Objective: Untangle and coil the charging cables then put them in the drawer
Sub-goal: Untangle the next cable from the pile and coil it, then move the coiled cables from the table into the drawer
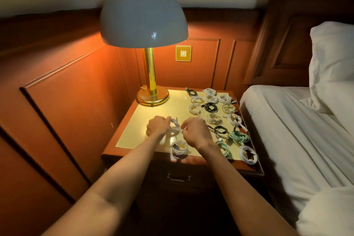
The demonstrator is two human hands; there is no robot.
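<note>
Warm wood panelling [76, 82] covers the walls of this dim bedroom corner. At the back left of the worktop [134, 126] stands a lamp [143, 15] with a pale dome shade, which gives the only strong light.

Near the middle of the worktop the left hand [158, 125] has its fingers curled round the loops of a white cable [175, 126]. The right hand [194, 130], close beside it, pinches the loose end of the same cable, so I judge that the coiling is almost complete. In front of the hands a finished coil [179, 147] lies near the front edge. To the right, many coiled cables [210, 106] lie in rows: white, black and mint. The drawer [179, 177] below looks closed, and no cable is inside it yet as far as I can see.

If the left fingers relax before the end is tucked in, the loops can spring open. The right forearm also passes low beside the rows, and it could push the outer coils off the right edge, toward the bed [287, 130]. Pulling the drawer may shake the finished coil off the front.

The worktop has a smooth, glossy yellow inlay in a wooden frame, so I expect coils to slide easily on it. A wall switch [183, 53] sits behind it, and a white pillow [333, 59] lies on the bed at the far right.
</note>
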